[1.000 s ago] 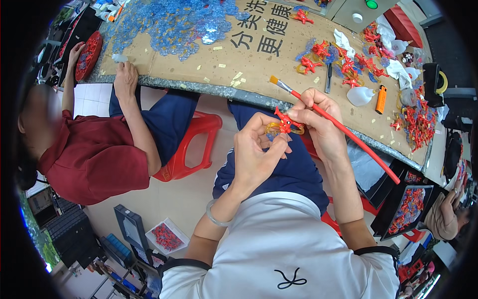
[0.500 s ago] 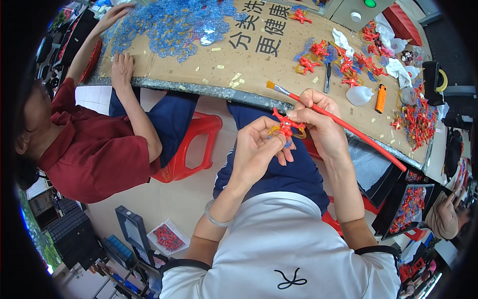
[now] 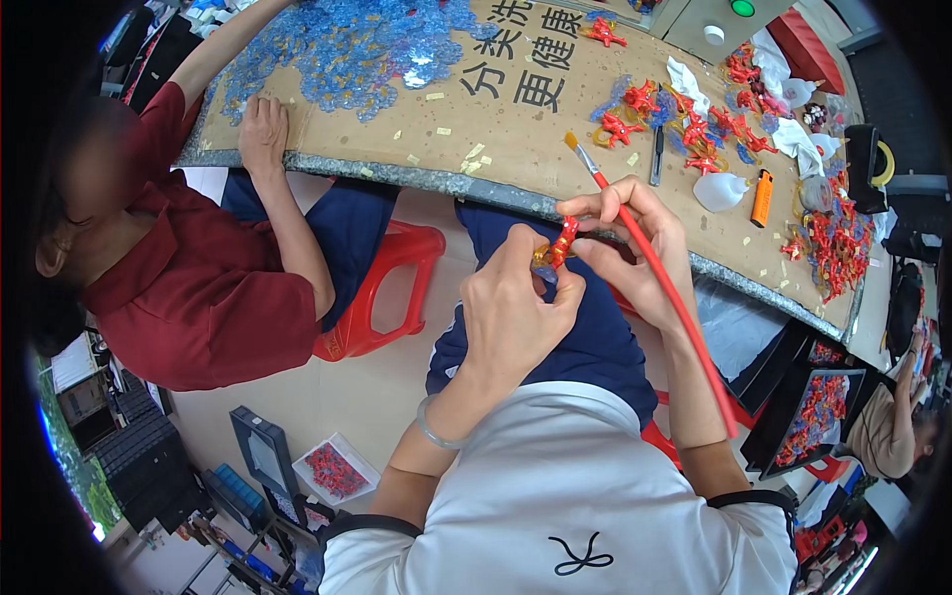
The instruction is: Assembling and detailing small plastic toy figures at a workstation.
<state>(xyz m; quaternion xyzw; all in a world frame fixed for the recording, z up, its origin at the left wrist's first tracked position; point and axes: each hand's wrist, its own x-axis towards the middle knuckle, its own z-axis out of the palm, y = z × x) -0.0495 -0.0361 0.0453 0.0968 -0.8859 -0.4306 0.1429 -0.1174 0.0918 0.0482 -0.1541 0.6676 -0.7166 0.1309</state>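
Note:
My left hand point(image 3: 511, 312) pinches a small red toy figure point(image 3: 565, 241) with clear yellow and blue parts, just off the table's near edge. The figure is turned on its side, and my fingers cover its lower part. In my right hand point(image 3: 650, 243) a paintbrush point(image 3: 684, 315) with a long red handle lies across the fingers, its brown bristles pointing up and left over the table. The right thumb and fingertips are curled beside the figure's upper end; whether they touch it I cannot tell.
Similar red figures point(image 3: 838, 248) are heaped on the cardboard-covered table point(image 3: 397, 149), near a white squeeze bottle point(image 3: 721, 191), an orange lighter point(image 3: 761, 198) and a black pen-like tool point(image 3: 656, 156). Clear blue pieces point(image 3: 347, 50) cover the far left, where a co-worker point(image 3: 208, 288) sits.
My left hand has rolled over, turning the figure from facing up to its side. The brush has swung steeper, its handle end dropping down and left. The co-worker has leaned slightly right.

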